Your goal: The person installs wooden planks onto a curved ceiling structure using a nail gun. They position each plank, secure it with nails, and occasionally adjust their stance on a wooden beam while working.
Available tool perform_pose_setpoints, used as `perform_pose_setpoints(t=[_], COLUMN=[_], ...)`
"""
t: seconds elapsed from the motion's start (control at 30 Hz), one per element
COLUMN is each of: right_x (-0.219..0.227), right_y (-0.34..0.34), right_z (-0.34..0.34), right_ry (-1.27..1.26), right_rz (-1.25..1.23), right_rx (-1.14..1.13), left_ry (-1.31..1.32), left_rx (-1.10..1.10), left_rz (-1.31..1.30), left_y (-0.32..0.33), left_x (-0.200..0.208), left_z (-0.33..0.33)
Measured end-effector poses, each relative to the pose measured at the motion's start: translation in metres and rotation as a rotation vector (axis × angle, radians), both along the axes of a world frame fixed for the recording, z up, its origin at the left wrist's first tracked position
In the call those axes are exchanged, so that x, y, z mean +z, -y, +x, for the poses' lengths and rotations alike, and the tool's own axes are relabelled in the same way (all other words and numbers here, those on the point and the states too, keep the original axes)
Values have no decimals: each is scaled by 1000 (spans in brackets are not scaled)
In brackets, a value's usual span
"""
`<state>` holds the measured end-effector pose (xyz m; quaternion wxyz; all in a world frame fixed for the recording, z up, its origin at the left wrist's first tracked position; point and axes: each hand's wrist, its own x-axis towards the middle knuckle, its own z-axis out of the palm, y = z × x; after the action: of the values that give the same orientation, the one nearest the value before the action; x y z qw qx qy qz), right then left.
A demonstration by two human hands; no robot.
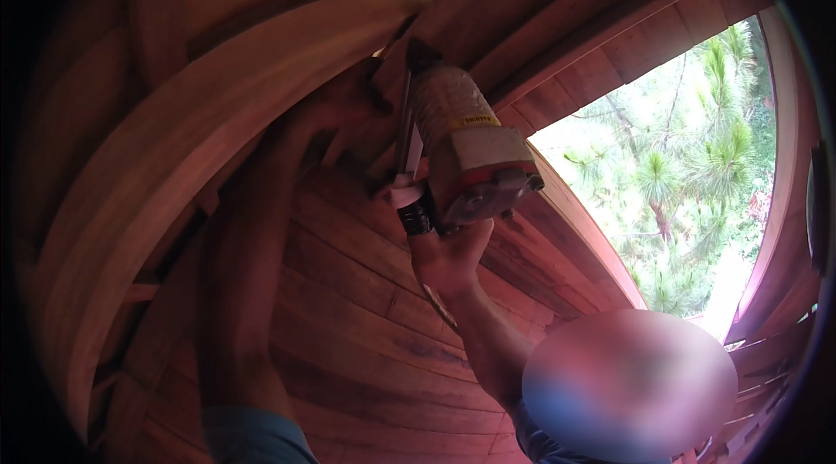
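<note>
the left hand (348, 109) is lost in the dark by the curved wood beam (200, 124), so what its fingers do cannot be told. part of the right arm (489, 333) is covered by a round blur (629, 386). up high, between the beam and the bright window (688, 177), the nail gun (470, 146) is gripped by the right hand's (448, 259) fingers, mostly hidden. its pale, ribbed body is marked with red and yellow.

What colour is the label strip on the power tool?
The label strip is yellow; head view.
</note>
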<state>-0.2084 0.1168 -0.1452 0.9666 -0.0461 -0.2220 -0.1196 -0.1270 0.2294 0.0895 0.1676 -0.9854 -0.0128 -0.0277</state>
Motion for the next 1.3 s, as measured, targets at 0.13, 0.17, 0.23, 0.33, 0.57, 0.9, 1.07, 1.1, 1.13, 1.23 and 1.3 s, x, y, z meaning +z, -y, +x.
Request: perform_pose_setpoints(t=[0.13, 0.17, 0.23, 0.33, 0.57, 0.9, 1.07, 1.1, 1.13, 1.23, 1.3], right_x=[-6, -6, -4, -4, 1, -5, -1, 0, 0, -7, -12], right_y=[-3, -4, 1, -2, -7, -7, -7, -6, -6, -8, -9], right_z=[6, 6, 4, 3, 0, 5, 3, 2, 1, 6, 10], right_ry=[-20, -31, -39, -28, -29, -41, -22, -25, -30, -27, -17], right_rz=[-37, -28, -48, -16, 43, -52, 41, 30, 14, -40, -36], right_rx=[-45, -67, -39, -5, -11, -58, -5, -5, -10, -102, -98], left_ry=[24, 40, 84, 74, 45, -30, 32, 44, 44, 33, 40], left_rx=[31, 3, -151, -131, -94, 17, -164, -152, -131, -81, -116], left_rz=[112, 170, 382, 310, 191, -683, -110, -42, -61, -145, 73], left_y=[30, 34, 37, 30, -34, -26, -31, -32, -33, -26, -8], left_x=[-17, -19, -23, -19, 4, 2, 0, 2, 2, 0, -9], left_z=[-6, -10, -18, -15, 11, 8, 12, 11, 10, 10, 7])
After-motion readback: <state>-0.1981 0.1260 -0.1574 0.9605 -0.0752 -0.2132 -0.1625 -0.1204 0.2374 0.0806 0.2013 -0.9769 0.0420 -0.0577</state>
